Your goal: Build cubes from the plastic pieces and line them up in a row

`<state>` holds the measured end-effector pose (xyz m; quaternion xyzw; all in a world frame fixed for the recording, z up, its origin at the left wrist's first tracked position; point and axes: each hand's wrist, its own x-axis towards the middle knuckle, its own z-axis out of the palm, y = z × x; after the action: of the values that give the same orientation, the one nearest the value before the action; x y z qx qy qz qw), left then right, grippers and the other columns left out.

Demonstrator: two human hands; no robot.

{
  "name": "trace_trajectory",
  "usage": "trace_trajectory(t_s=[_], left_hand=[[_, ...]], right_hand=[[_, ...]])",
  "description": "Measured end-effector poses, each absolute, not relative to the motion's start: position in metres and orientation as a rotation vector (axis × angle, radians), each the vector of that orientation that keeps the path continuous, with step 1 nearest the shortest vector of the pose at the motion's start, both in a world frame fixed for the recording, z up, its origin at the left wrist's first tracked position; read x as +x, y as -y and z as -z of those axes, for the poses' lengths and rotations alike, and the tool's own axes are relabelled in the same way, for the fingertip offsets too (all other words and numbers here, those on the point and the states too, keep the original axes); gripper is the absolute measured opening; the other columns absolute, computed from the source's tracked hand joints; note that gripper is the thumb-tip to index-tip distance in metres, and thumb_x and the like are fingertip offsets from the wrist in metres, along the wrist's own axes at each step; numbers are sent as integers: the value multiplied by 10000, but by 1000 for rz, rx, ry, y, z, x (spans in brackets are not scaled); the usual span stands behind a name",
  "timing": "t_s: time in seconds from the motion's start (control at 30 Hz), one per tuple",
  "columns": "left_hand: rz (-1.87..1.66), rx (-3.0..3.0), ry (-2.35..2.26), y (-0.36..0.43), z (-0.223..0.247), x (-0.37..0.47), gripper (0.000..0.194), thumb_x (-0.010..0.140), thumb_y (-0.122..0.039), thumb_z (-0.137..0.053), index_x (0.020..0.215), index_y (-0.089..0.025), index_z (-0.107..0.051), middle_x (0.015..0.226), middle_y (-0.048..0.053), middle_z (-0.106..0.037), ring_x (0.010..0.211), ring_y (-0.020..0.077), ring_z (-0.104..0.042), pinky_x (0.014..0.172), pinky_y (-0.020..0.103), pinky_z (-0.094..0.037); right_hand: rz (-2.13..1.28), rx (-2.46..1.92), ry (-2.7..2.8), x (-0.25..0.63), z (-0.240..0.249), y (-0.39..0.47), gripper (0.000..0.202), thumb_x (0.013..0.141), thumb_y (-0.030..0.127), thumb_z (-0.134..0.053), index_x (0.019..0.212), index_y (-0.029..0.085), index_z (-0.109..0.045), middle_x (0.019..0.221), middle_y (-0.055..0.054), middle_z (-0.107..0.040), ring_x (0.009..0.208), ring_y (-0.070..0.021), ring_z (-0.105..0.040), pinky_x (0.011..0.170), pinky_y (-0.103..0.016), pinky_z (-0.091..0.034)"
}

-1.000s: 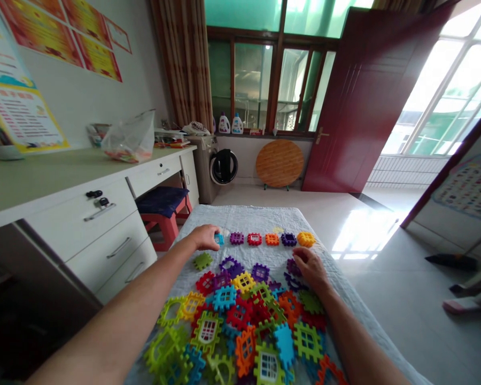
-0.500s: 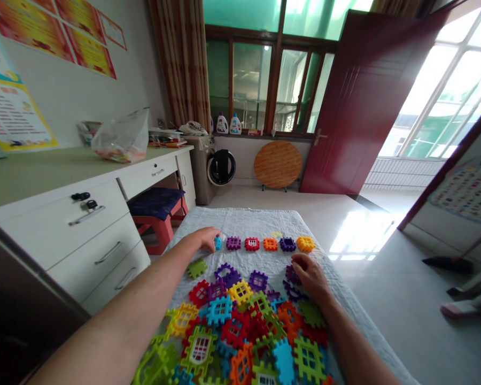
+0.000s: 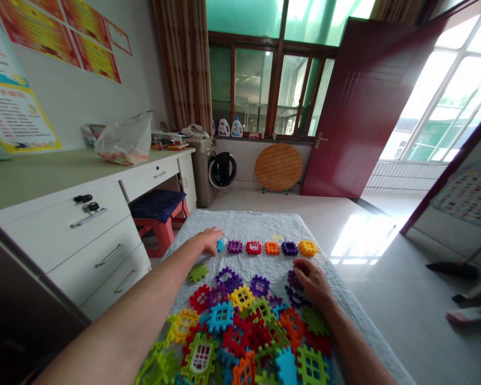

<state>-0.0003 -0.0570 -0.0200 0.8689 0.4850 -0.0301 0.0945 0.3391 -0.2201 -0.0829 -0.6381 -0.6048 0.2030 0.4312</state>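
Note:
My left hand (image 3: 209, 241) reaches to the left end of a row of toothed plastic blocks. Its fingers and thumb close round a light-blue block (image 3: 219, 245), partly hidden by the hand. Rightward in that row lie a purple block (image 3: 234, 246), a red one (image 3: 254, 247), an orange one (image 3: 271, 248), a dark-purple one (image 3: 289, 248) and a yellow one (image 3: 308, 248). My right hand (image 3: 310, 278) is closed, its fingers curled over a purple block (image 3: 294, 279) at the right edge of the loose pile. A green block (image 3: 198, 272) lies apart at left.
Many mixed window-shaped blocks (image 3: 237, 336) are heaped near me on the cloth-covered table (image 3: 248, 222). On the left stand a desk with drawers (image 3: 104, 235) and a red stool (image 3: 160, 232). Beyond are a washing machine (image 3: 203, 171), a round wooden tabletop (image 3: 279, 167) and a red door (image 3: 356, 107).
My left fingers have straightened a little at the light-blue block. My right hand stays at the purple block. The whole view has shifted slightly downward in the picture.

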Motion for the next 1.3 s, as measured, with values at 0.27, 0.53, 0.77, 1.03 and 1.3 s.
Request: trace_trajectory(t_s=[0.27, 0.53, 0.77, 1.03, 1.3], left_hand=[[-288, 2819, -1071, 168, -12, 18, 635, 714, -307, -636, 1314, -198, -457, 1384, 120, -432, 1287, 285, -377, 1096, 423, -271], [-242, 2723, -623, 300, -11, 34, 721, 743, -614, -585, 1357, -272, -428, 1487, 90, -330, 1355, 348, -278, 1116, 538, -204], [-241, 2735, -699, 316, 13, 40, 966, 580, -625, -702, 1406, -266, -351, 1503, 111, -283, 1368, 396, -215, 1120, 588, -138], [-295, 2798, -787, 299, 21, 44, 877, 622, -515, -704, 1390, -270, -358, 1455, 88, -362, 1344, 373, -264, 1112, 593, -155], [-327, 2825, -824, 304, 22, 35, 783, 709, -436, -655, 1408, -282, -338, 1507, 84, -283, 1375, 366, -211, 1118, 593, -148]], right_hand=[[-528, -1642, 1585, 339, 74, 219, 301, 740, 344, -501, 949, 165, -624, 854, -58, -670, 781, -203, -630, 762, -337, -504], [-560, -1500, 2199, 313, 21, 259, 541, 742, 432, -626, 1228, 217, -529, 1266, -98, -520, 1179, -273, -460, 1005, -454, -358], [-649, -1196, 2543, 272, 16, 314, 932, 604, 531, -732, 1400, 260, -330, 1383, -103, -395, 1274, -312, -335, 1069, -498, -258], [-561, -1208, 2431, 264, 30, 299, 782, 637, 436, -744, 1321, 227, -428, 1309, -103, -487, 1200, -281, -428, 1018, -454, -326], [-416, -1283, 2390, 273, 18, 314, 682, 756, 523, -636, 1336, 235, -421, 1309, -118, -487, 1220, -289, -408, 1027, -477, -306]])
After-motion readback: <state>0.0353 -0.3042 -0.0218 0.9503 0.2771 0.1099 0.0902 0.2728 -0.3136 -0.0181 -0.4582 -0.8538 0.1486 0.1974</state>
